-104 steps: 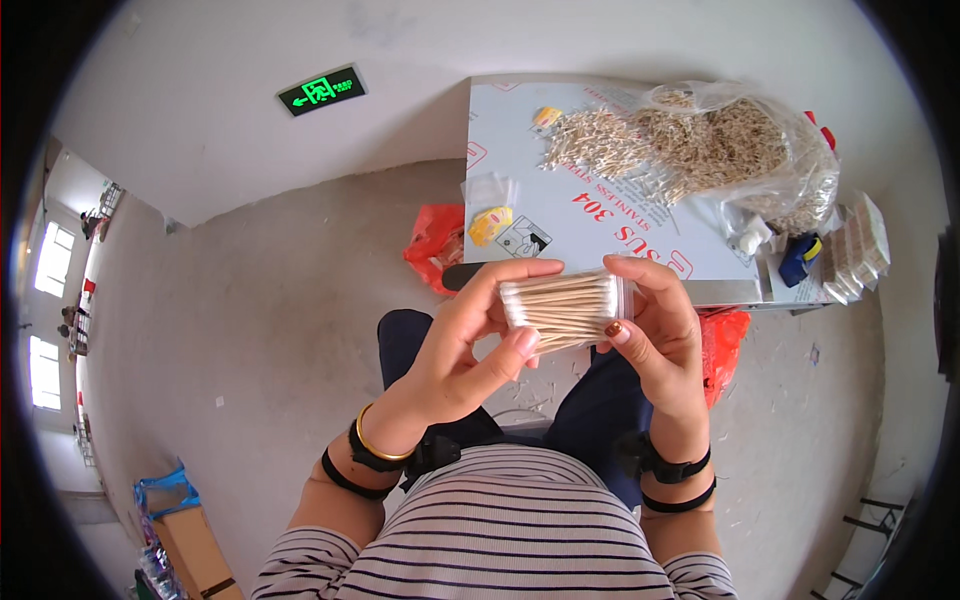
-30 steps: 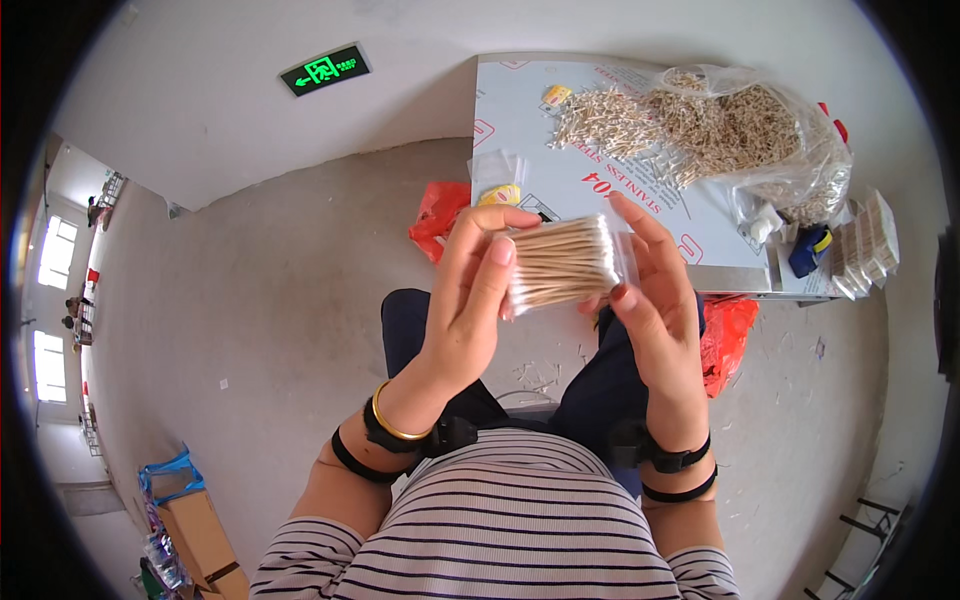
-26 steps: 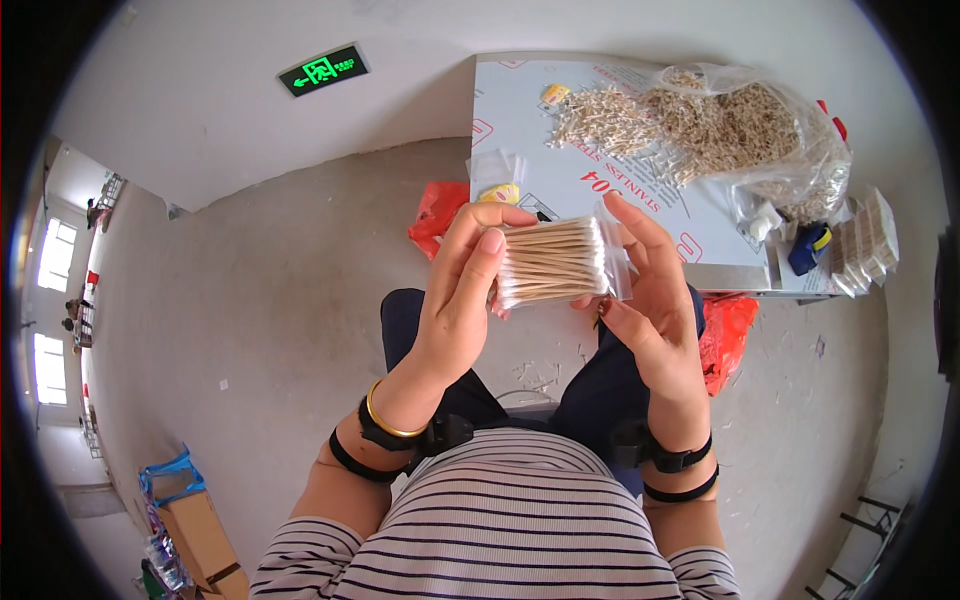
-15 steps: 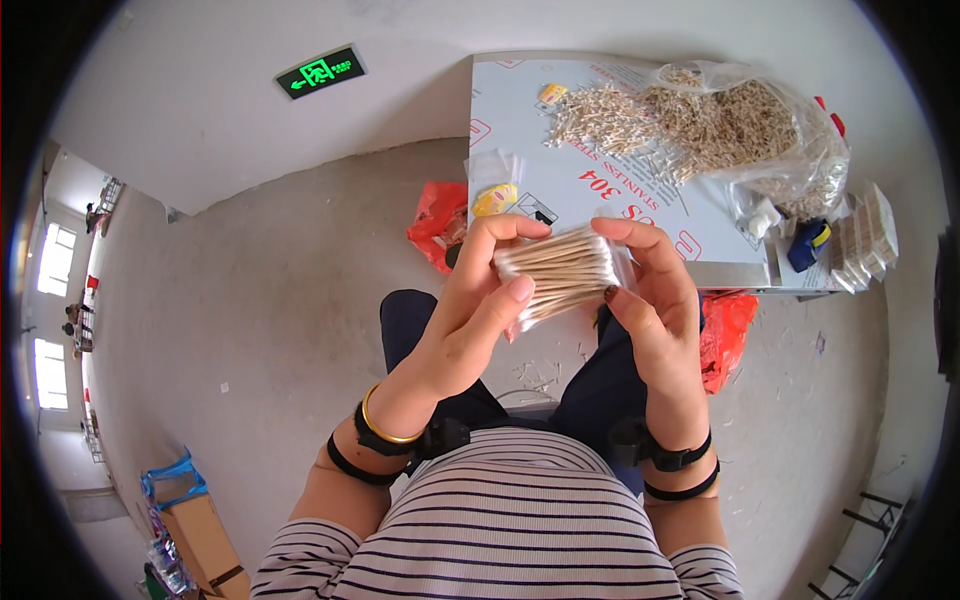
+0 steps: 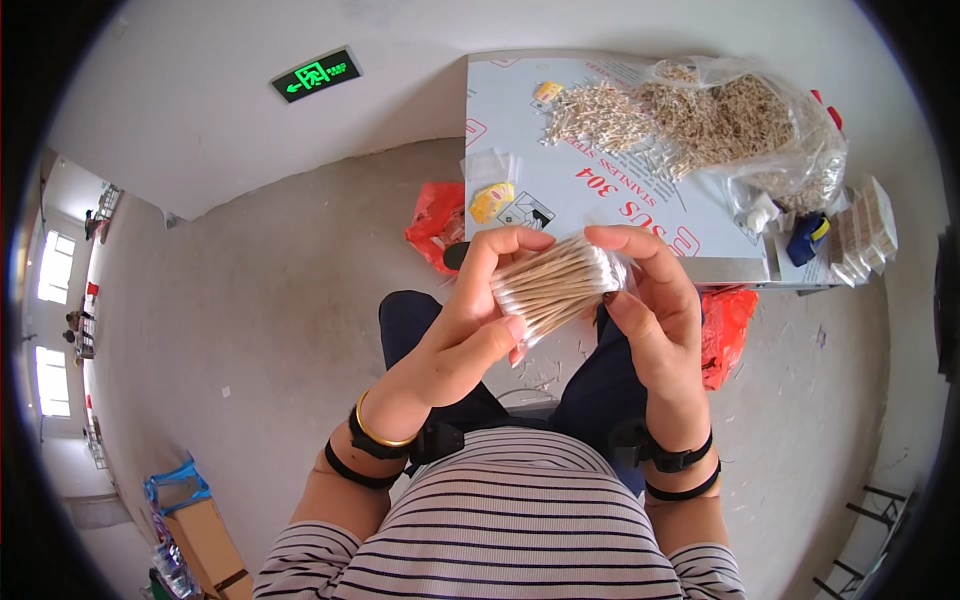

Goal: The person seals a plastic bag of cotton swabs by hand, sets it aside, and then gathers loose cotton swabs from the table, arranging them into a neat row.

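Observation:
Between my two hands, above my lap, is a clear bag of cotton swabs (image 5: pixel 556 285), its wooden sticks lying side by side with white tips at both ends. My left hand (image 5: pixel 462 318) grips the left side, thumb on the near face and fingers behind the top edge. My right hand (image 5: pixel 655 305) pinches the right end, where loose clear film shows by the thumb. Parts of the fingers behind the bag are hidden. Beyond my hands, a loose pile of cotton swabs (image 5: pixel 600 118) lies on the metal-topped table (image 5: pixel 530 140).
A large clear sack of swabs (image 5: pixel 735 115) lies at the table's far right. Filled bags (image 5: pixel 865 235) stand by a dark blue tape dispenser (image 5: pixel 808 240). Yellow labels (image 5: pixel 491 203) and clear empty bags (image 5: pixel 490 168) lie at the left edge. Red plastic bags (image 5: pixel 433 222) hang below.
The bag of swabs has tilted, its right end now higher and its left end lower. Both hands keep hold of it and have shifted slightly.

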A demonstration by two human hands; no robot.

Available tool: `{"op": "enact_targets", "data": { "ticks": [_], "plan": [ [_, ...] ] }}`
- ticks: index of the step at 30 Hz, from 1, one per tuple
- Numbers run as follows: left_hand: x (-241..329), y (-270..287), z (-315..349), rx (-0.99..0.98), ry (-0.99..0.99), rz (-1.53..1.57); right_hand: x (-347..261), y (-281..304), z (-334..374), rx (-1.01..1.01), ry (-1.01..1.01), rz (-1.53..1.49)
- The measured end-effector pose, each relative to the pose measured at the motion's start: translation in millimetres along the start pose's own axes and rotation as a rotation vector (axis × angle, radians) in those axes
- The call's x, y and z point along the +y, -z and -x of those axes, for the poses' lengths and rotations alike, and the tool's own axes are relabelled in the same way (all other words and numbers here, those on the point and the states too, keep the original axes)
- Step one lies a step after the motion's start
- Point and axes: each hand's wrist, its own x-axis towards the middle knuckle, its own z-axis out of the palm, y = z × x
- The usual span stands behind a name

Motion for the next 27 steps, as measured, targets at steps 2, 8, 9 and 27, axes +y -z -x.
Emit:
{"op": "enact_targets", "data": {
  "ticks": [2,8,9,27],
  "plan": [
    [-1.6,1.1,1.4,-0.017,0.019,-0.003,-1.0,-0.7,0.0,-0.01,0.016,0.013],
    [-5.3,2.4,2.9,0.008,0.008,-0.054,-14.4,-15.1,0.5,0.049,0.046,0.061],
    [-7.6,2.4,4.0,0.004,0.008,-0.057,-16.9,-17.9,0.4,0.099,0.065,0.073],
    [-7.4,5.5,-0.2,0.082,-0.482,-0.804,-20.3,-13.8,-1.5,-0.033,0.295,0.631]
  ]
}}
